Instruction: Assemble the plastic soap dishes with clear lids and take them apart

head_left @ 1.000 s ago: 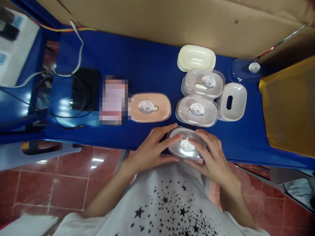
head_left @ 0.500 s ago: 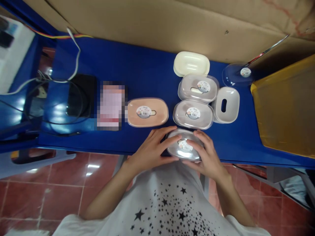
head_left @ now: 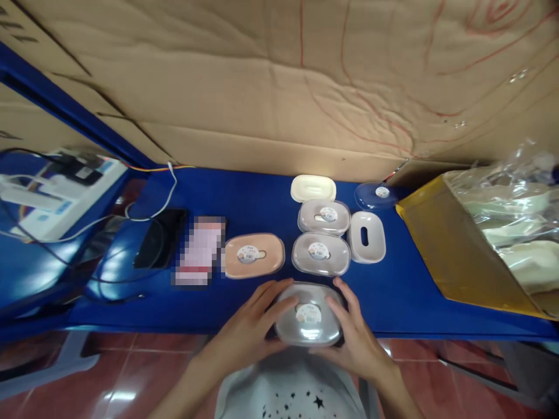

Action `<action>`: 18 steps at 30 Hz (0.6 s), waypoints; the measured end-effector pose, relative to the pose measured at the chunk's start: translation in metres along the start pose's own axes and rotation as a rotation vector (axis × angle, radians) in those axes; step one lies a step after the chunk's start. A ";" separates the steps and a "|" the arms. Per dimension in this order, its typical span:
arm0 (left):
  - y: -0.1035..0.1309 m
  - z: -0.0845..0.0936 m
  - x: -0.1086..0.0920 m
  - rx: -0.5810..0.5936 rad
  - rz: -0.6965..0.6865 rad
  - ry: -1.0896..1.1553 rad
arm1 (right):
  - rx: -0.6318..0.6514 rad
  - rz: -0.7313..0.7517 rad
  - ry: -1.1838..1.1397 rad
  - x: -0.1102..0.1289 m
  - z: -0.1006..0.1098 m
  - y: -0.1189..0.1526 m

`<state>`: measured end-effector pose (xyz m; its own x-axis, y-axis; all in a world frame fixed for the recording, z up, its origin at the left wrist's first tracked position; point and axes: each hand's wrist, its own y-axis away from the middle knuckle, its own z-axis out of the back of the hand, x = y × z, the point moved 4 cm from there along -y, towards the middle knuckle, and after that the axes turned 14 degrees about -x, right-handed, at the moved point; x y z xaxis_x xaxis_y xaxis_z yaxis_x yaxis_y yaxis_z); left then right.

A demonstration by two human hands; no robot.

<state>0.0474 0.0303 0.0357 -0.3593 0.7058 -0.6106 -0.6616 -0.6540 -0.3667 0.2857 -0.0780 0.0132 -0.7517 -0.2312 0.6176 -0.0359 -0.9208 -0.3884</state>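
Observation:
A grey soap box (head_left: pixel 286 326) with a clear lid and a round label is held between my two hands at the table's front edge. My left hand (head_left: pixel 257 320) grips its left side, fingers curled over the lid. Around the right side my right hand (head_left: pixel 356 331) is closed in the same way. Just beyond stand two greyish lidded soap boxes (head_left: pixel 321 265) (head_left: pixel 305 218), one behind the other. To their right lies an uncovered white soap dish (head_left: pixel 378 238) with a dark slot. A peach lidded soap box (head_left: pixel 255 267) sits to the left.
A cream soap dish (head_left: pixel 313 189) and a loose clear lid (head_left: pixel 369 198) lie at the back by the cardboard wall (head_left: pixel 218 87). On the right stands a carton (head_left: pixel 454 250) of pale, plastic-wrapped pieces. A blurred-out phone (head_left: pixel 198 250), cables and a power strip (head_left: pixel 39 227) are on the left.
My view has tilted up, showing more cardboard and the carton's contents. My fingers have shifted outward on the lid, so the held box's label shows more fully. The other boxes stay put.

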 end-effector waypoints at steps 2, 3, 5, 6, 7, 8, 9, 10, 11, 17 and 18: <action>-0.011 0.027 0.004 -0.076 -0.033 -0.028 | -0.124 0.004 -0.021 -0.003 0.010 -0.005; -0.019 0.043 0.010 -0.137 -0.050 -0.065 | -0.183 0.001 -0.026 -0.005 0.015 -0.009; -0.040 0.077 0.031 -0.266 -0.056 -0.170 | -0.248 -0.017 -0.007 -0.010 0.024 -0.017; -0.053 0.092 0.045 -0.352 -0.056 -0.223 | -0.248 -0.027 0.019 -0.012 0.027 -0.021; -0.065 0.103 0.062 -0.350 -0.041 -0.274 | -0.235 -0.034 0.053 -0.014 0.029 -0.025; -0.077 0.112 0.078 -0.383 -0.038 -0.311 | -0.218 -0.037 0.088 -0.017 0.030 -0.028; -0.087 0.119 0.095 -0.406 -0.034 -0.340 | -0.202 -0.039 0.123 -0.018 0.031 -0.030; -0.097 0.123 0.113 -0.393 -0.004 -0.364 | -0.196 -0.039 0.156 -0.020 0.031 -0.031; -0.104 0.125 0.130 -0.358 0.055 -0.381 | -0.203 -0.040 0.188 -0.022 0.032 -0.032; -0.124 0.116 0.187 -0.204 0.260 -0.341 | -0.330 -0.101 0.354 -0.042 0.036 -0.030; -0.127 0.113 0.192 -0.190 0.279 -0.325 | -0.318 -0.105 0.376 -0.046 0.036 -0.032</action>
<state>-0.0124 0.2791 0.0448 -0.7139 0.5250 -0.4634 -0.3895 -0.8476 -0.3603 0.3448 -0.0492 0.0222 -0.9164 0.0411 0.3982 -0.2794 -0.7779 -0.5629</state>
